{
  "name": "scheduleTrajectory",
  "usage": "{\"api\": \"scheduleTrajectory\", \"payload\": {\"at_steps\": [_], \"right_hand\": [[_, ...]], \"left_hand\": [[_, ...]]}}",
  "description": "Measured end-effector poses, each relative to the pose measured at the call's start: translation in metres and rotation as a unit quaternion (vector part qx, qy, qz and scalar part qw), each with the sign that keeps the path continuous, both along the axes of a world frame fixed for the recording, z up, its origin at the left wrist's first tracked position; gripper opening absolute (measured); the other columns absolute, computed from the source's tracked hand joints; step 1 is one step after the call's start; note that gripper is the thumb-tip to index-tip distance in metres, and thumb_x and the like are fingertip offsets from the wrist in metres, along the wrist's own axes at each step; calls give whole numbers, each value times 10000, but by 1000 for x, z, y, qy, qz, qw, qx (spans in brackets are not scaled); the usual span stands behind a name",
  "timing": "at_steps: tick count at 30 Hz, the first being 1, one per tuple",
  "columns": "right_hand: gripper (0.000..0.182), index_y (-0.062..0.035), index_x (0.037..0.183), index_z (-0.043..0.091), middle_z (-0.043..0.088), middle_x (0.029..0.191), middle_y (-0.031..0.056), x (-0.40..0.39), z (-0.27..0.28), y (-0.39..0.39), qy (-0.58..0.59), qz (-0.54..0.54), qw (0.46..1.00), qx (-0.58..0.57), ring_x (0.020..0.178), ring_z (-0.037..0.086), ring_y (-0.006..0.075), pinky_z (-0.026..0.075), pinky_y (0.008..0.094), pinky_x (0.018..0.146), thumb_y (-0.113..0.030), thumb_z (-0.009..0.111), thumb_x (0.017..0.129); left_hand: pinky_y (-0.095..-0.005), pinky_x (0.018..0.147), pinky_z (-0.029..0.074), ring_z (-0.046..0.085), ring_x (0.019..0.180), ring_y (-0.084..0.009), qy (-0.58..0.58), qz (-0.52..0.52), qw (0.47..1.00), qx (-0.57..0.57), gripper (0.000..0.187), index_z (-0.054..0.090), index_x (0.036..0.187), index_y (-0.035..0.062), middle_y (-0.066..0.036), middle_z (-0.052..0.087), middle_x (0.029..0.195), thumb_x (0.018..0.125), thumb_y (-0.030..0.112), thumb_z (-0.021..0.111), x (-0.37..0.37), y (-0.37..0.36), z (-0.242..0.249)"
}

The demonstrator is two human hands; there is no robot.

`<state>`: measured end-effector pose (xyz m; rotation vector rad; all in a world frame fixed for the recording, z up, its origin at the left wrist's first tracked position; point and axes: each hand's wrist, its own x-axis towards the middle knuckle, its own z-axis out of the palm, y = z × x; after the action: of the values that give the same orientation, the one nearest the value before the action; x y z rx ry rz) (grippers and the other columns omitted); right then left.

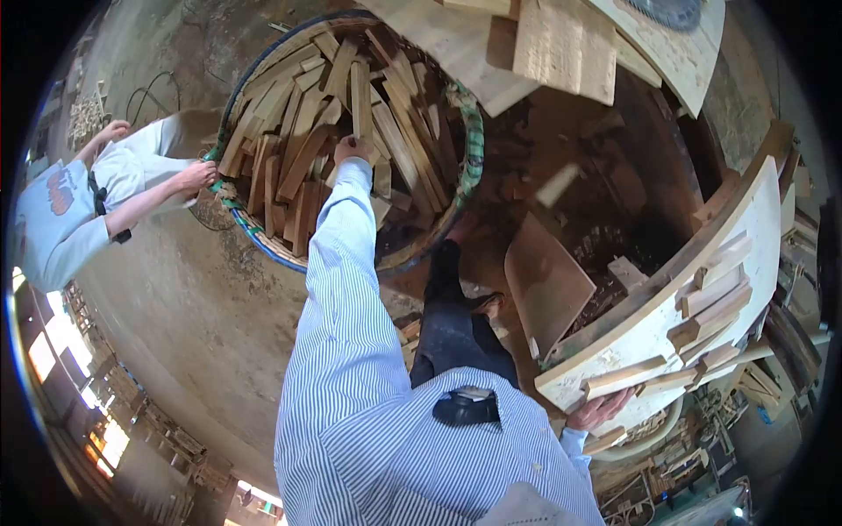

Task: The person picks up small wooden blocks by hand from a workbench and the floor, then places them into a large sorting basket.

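Observation:
My left hand reaches into a large round basket and is closed on the near end of a wood strip. Around it, several cut wood pieces lie jumbled in the basket. On the right, my right hand rests at the edge of a pale board tabletop, its fingers extended and lying flat. Close above those fingers is a short wood piece; whether they touch it is hard to tell.
Another person stands at the left with a hand on the basket rim. More wood pieces lie on the right tabletop. Ahead, planks sit on a surface beside a round saw blade. A brown panel leans below the tabletop.

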<state>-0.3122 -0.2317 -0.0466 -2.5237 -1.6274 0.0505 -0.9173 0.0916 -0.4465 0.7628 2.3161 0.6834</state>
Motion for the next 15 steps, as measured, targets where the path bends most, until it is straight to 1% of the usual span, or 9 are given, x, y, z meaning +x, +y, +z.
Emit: {"api": "scheduleTrajectory", "payload": {"at_steps": [2, 4, 5, 8, 10, 11, 12, 13, 15], "right_hand": [[792, 10, 1492, 320, 305, 1519, 279, -3, -1, 4, -3, -4, 1000, 1, 1402, 309, 423, 222, 502, 1153, -609, 274, 1001], [797, 8, 1492, 322, 306, 1521, 274, 3, -5, -1, -5, 0, 1000, 4, 1405, 306, 416, 220, 501, 1155, -615, 269, 998], [802, 6, 1492, 324, 307, 1523, 270, 8, -7, -5, -7, 8, 1000, 9, 1408, 303, 410, 218, 499, 1157, -621, 264, 996], [808, 0, 1491, 333, 318, 1521, 262, 12, -9, -8, -9, 10, 1000, 9, 1410, 307, 401, 220, 501, 1156, -631, 265, 991], [794, -13, 1481, 360, 340, 1509, 260, 12, -10, -8, -17, 13, 1000, 19, 1399, 326, 408, 227, 507, 1152, -630, 272, 990], [794, -13, 1481, 360, 340, 1509, 260, 13, -11, -8, -5, 27, 999, 21, 1399, 326, 408, 227, 507, 1152, -630, 272, 990], [784, -16, 1474, 374, 344, 1507, 260, 15, -11, -9, -9, 22, 999, 25, 1397, 329, 409, 232, 508, 1149, -626, 272, 992], [775, -18, 1466, 388, 348, 1505, 259, 12, -9, -9, -12, 15, 999, 30, 1395, 332, 410, 238, 510, 1146, -621, 272, 993], [753, -19, 1453, 407, 352, 1507, 250, 11, -12, -10, -8, 24, 999, 46, 1398, 334, 401, 249, 510, 1140, -604, 277, 999]], "left_hand": [[-413, 822, 554, 696, 928, -320, -95, 26, 993, 61, 352, 658, 1121, -6, -164, 711, 994, 850, 218, 649, 5, -2, 19], [-349, 689, 542, 680, 823, -238, -295, 161, 937, 100, 262, 666, 1121, 34, -67, 703, 906, 869, 85, 717, 26, -8, 57], [-349, 689, 542, 680, 823, -238, -292, 164, 937, 98, 262, 666, 1121, 34, -67, 703, 906, 869, 85, 717, 32, -15, 49], [-452, 772, 551, 658, 875, -317, -570, 376, 694, 228, 308, 623, 1172, 5, -166, 669, 1049, 907, 159, 653, 44, -35, 13], [-496, 843, 546, 664, 902, -382, -557, 355, 695, 283, 406, 615, 1185, -34, -213, 676, 1075, 904, 256, 661, 69, -56, -6], [-484, 863, 535, 656, 941, -386, -470, 252, 813, 234, 433, 625, 1186, -21, -228, 672, 1085, 874, 273, 687, 84, -68, -3], [-472, 883, 523, 649, 981, -389, -225, 63, 968, 93, 461, 636, 1186, -9, -242, 667, 1095, 844, 291, 712, 109, -84, 41], [-460, 902, 512, 642, 1020, -393, -87, -12, 996, 30, 490, 647, 1187, 3, -257, 663, 1104, 814, 308, 738, 127, -101, 66], [-446, 975, 469, 589, 1123, -417, 7, -77, 996, 38, 529, 649, 1216, 36, -280, 619, 1190, 788, 326, 756, 158, -146, 96]]}}
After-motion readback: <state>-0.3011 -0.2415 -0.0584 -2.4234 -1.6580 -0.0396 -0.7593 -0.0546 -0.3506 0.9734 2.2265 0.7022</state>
